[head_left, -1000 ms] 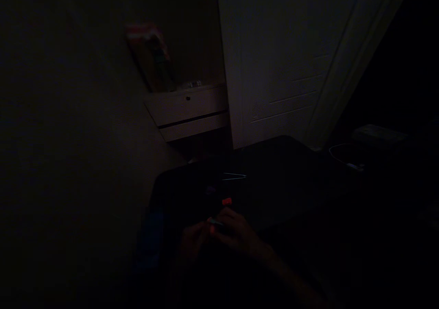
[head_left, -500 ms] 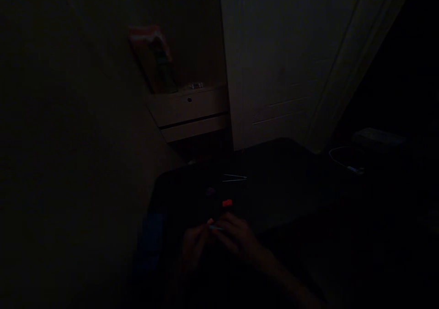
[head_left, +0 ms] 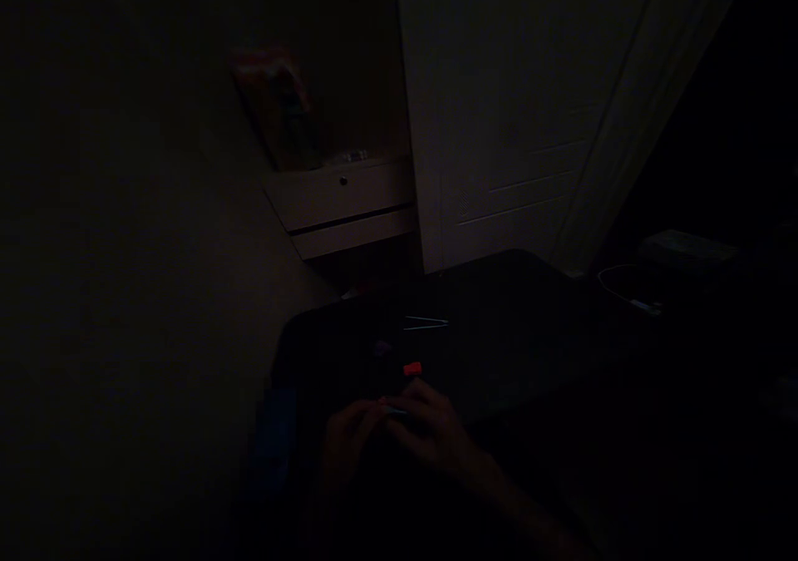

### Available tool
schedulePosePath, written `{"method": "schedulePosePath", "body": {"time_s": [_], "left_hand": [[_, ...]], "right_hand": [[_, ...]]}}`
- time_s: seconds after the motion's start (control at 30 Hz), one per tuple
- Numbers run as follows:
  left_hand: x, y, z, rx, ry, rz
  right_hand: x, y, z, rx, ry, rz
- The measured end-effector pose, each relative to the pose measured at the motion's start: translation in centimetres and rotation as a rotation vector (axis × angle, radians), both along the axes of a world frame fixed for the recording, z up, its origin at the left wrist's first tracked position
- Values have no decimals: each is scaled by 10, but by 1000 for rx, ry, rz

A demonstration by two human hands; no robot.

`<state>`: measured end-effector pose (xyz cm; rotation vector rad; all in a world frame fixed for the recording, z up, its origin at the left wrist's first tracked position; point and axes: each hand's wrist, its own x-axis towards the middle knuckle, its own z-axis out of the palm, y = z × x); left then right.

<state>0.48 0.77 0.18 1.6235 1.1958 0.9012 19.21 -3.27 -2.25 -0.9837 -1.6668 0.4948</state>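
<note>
The scene is very dark. My left hand [head_left: 347, 436] and my right hand [head_left: 433, 428] meet low in the middle, fingers closed. Between the right fingers lies a thin pale-blue strip [head_left: 394, 410], too dim to name. At the left fingertips a small reddish-orange piece [head_left: 382, 400] shows, mostly hidden by the fingers. Just beyond the right hand a bright orange-red block [head_left: 412, 369] rests on the dark table [head_left: 499, 328]. Farther back are tweezers [head_left: 426, 322], with a small dim purplish piece [head_left: 382, 347] to their left.
A blue object [head_left: 274, 432] sits at the table's left side. Behind the table stand a drawer unit [head_left: 349, 199], with a red and green packet [head_left: 280, 108] on it, and a pale door-like panel [head_left: 492, 129]. A white cable [head_left: 614, 291] and a flat box [head_left: 686, 247] are at the right.
The left fingers have shifted slightly up and closer over the reddish-orange piece, which now shows less. The right hand has risen a little. The things on the table have stayed put.
</note>
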Motion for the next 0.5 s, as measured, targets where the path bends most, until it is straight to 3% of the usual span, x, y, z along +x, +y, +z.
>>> {"method": "schedulePosePath", "body": {"time_s": [0.2,0.5], "left_hand": [[2,0,-3,-63,-100,91],[0,2,-10,-92,-206,129]], "right_hand": [[2,4,4,-151,-22,-21],[-2,8,1,-167,23,-16]]}}
